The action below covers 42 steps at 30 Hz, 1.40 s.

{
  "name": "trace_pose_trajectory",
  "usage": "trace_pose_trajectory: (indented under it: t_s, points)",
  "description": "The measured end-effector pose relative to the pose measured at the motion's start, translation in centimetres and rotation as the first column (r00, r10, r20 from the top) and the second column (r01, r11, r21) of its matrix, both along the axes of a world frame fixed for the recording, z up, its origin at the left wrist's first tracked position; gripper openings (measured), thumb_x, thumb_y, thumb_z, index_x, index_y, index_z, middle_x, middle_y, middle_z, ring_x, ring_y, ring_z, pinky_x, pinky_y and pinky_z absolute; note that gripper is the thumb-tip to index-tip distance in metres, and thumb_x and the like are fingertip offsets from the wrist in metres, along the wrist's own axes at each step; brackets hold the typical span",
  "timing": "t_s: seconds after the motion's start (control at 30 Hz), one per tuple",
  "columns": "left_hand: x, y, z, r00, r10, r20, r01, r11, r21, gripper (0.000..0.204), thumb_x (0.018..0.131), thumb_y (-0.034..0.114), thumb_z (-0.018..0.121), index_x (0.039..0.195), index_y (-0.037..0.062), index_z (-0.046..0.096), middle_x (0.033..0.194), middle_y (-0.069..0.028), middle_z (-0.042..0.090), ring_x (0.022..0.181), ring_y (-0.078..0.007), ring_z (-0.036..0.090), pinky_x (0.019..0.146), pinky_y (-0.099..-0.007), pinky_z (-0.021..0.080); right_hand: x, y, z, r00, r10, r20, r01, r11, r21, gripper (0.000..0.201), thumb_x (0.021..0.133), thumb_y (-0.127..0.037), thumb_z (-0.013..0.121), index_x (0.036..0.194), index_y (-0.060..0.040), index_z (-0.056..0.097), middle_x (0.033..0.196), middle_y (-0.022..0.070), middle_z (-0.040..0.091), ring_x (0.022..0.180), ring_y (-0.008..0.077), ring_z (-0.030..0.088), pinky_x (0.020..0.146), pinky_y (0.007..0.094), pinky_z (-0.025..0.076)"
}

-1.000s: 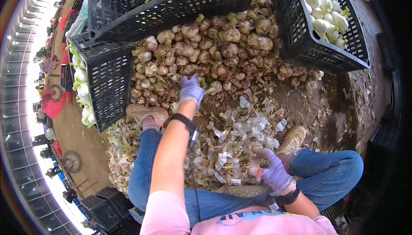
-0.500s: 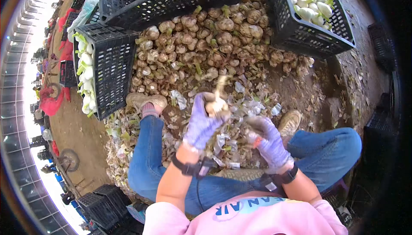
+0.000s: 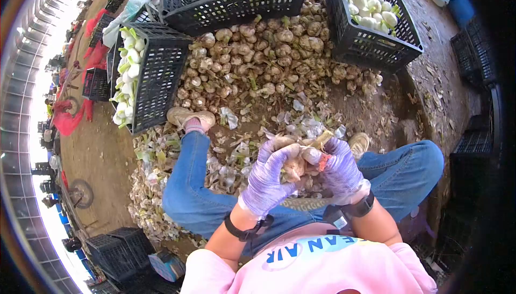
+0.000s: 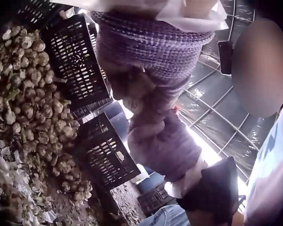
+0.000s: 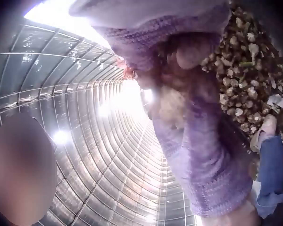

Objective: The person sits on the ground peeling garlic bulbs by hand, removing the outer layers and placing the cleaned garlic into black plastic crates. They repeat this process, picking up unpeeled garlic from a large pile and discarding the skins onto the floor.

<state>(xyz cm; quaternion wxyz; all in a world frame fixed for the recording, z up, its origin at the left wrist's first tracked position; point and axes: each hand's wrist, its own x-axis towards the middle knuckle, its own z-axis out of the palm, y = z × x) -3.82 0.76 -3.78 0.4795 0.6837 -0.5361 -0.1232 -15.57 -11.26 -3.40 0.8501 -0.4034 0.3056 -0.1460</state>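
A garlic bulb (image 3: 293, 169) with dry, papery skin is held between the two hands over the person's lap, its stem (image 3: 323, 139) pointing up and right. The left hand (image 3: 267, 178), in a purple knit glove, grips the bulb from the left with curled fingers. On the other side the gloved right hand (image 3: 344, 171) has its thumb and fingers against the same bulb; an orange-red patch (image 3: 324, 162) shows at its thumb. In the right wrist view the bulb (image 5: 172, 106) appears blurred between the gloves. The left wrist view shows the bulb mostly hidden behind the left hand (image 4: 151, 52).
Unpeeled garlic (image 3: 258, 57) lies heaped ahead. Black crates with peeled white bulbs stand at the left (image 3: 161, 79), back (image 3: 236, 9) and right (image 3: 376, 47). Loose skins (image 3: 231, 159) cover the ground between the legs. Stacked crates (image 3: 121, 251) are at lower left.
The left hand has come back from the garlic heap with a bulb and brought it to the right hand. The right hand has moved up slightly to meet it.
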Motion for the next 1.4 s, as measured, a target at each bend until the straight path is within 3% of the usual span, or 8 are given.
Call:
trace_pose_trajectory:
  t_s: [0.23, 0.3, 0.47, 0.5, 0.7, 0.87, 1.1, 1.4]
  points:
    - [-0.6, 0.6, -0.3, 0.958, 0.016, -0.288, -0.004, 0.999, 0.042, 0.068, 0.058, 0.017, 0.081, 0.117, 0.0051, 0.049, 0.113, -0.0109, 0.051, 0.104, -0.0245, 0.053, 0.087, -0.0338, 0.046, -1.2, -0.8, 0.9, 0.99, 0.118, -0.076, -0.116, 0.993, 0.03, 0.029, 0.077, -0.015, 0.07, 0.1, -0.0009, 0.062, 0.091, 0.0039, 0.064, 0.079, 0.0097, 0.059, 0.068, 0.0245, 0.049]
    - [-1.3, 0.6, -0.6, 0.311, 0.016, -0.95, -0.065, 0.998, -0.004, 0.067, 0.064, 0.028, 0.081, 0.118, 0.0058, 0.048, 0.115, -0.0083, 0.049, 0.105, -0.022, 0.051, 0.087, -0.0338, 0.045, -1.6, -1.1, -0.1, 0.977, 0.168, -0.13, -0.176, 0.983, -0.052, 0.029, 0.077, -0.015, 0.07, 0.1, -0.0005, 0.061, 0.091, 0.0041, 0.065, 0.078, 0.0098, 0.059, 0.067, 0.024, 0.049]
    - [0.1, 0.1, -4.0, -0.304, 0.016, -0.952, 0.078, 0.997, -0.008, 0.062, 0.086, 0.059, 0.042, 0.121, 0.0084, 0.047, 0.099, -0.01, 0.059, 0.087, -0.0219, 0.06, 0.076, -0.0363, 0.052, -2.0, -1.6, -2.2, 0.968, 0.242, -0.067, -0.23, 0.751, -0.619, 0.019, 0.077, -0.011, 0.063, 0.093, -0.0013, 0.061, 0.086, 0.0036, 0.06, 0.078, 0.0115, 0.055, 0.067, 0.0268, 0.045]
    - [0.0, -0.1, -4.7, -0.304, 0.016, -0.952, 0.078, 0.997, -0.008, 0.062, 0.086, 0.059, 0.042, 0.121, 0.0084, 0.047, 0.099, -0.01, 0.059, 0.087, -0.0219, 0.06, 0.076, -0.0363, 0.052, -1.9, -1.7, -3.0, 0.978, 0.194, -0.072, -0.157, 0.465, -0.871, 0.017, 0.078, -0.01, 0.061, 0.092, -0.0015, 0.06, 0.087, 0.0039, 0.058, 0.08, 0.0126, 0.054, 0.07, 0.0282, 0.045]
    - [-2.4, -1.5, -4.4, 0.642, 0.302, -0.705, -0.215, 0.953, 0.213, 0.057, 0.088, 0.053, 0.044, 0.121, 0.006, 0.046, 0.1, -0.0053, 0.058, 0.087, -0.014, 0.058, 0.073, -0.0272, 0.05, -1.4, -0.1, -3.1, 0.994, 0.109, -0.015, -0.108, 0.949, -0.295, 0.028, 0.084, -0.015, 0.059, 0.108, -0.0037, 0.054, 0.096, 0.0053, 0.058, 0.085, 0.0146, 0.055, 0.074, 0.027, 0.044]
    - [-0.8, -1.0, -3.6, 0.038, 0.154, -0.987, -0.079, 0.985, 0.151, 0.057, 0.085, 0.049, 0.055, 0.121, 0.0052, 0.046, 0.102, -0.0073, 0.059, 0.096, -0.0172, 0.056, 0.088, -0.0318, 0.045, -1.0, 0.5, -3.2, 0.954, -0.113, 0.278, -0.056, 0.844, 0.534, 0.042, 0.084, -0.028, 0.06, 0.116, -0.0021, 0.049, 0.106, 0.0062, 0.057, 0.092, 0.0164, 0.057, 0.08, 0.0284, 0.046]
    - [-0.2, -1.0, -1.6, 0.176, 0.109, -0.978, -0.01, 0.994, 0.109, 0.062, 0.07, 0.028, 0.074, 0.12, 0.0019, 0.048, 0.098, -0.0056, 0.059, 0.089, -0.0145, 0.058, 0.074, -0.0259, 0.05, -1.5, -0.6, -2.8, 0.968, 0.162, 0.19, -0.18, 0.98, 0.083, 0.047, 0.086, -0.034, 0.056, 0.118, -0.0009, 0.047, 0.101, 0.0094, 0.059, 0.09, 0.0209, 0.058, 0.078, 0.0309, 0.048]
    - [1.3, -1.3, -3.0, 0.176, 0.018, -0.984, -0.054, 0.998, 0.008, 0.068, 0.08, 0.047, 0.062, 0.122, -0.0041, 0.045, 0.109, -0.0097, 0.057, 0.102, -0.0184, 0.054, 0.09, -0.0314, 0.042, -1.8, -1.3, 0.0, 0.94, -0.222, 0.257, 0.046, 0.832, 0.552, 0.043, 0.081, -0.033, 0.062, 0.111, -0.0031, 0.052, 0.108, 0.018, 0.058, 0.094, 0.0263, 0.06, 0.078, 0.0404, 0.052]
